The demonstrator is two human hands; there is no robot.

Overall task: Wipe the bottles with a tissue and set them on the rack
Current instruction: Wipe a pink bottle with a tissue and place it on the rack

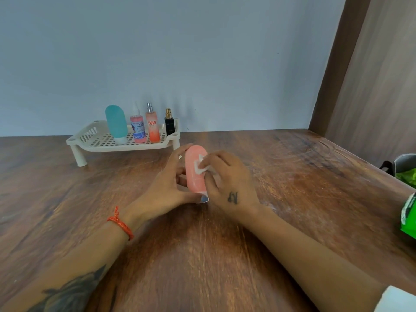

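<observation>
We count four bottles already standing upright on the white rack (99,140) at the back of the table (292,199): a teal bottle (116,122) resting on its cap, a pink spray bottle (137,128), a taller orange spray bottle (152,127) and a small black bottle (169,123) at the right end. So most of the job looks done to us.

The fifth one, a pink bottle (195,172), is in front of the rack and near its right leg, with its pale cap pointing towards us. Our left hand (167,188) grips it from the left side, thumb curled across the cap end. Our right hand (227,176) pinches a small white tissue (200,165) and presses it against the bottle's upper side, so we judge the wiping to be in progress.

What is left, as far as we can see, is finishing this wipe and setting the bottle on the rack; whether it is lifted or resting on the table we cannot tell. A green packet (408,217) and a dark cup (403,163) sit at the right edge
</observation>
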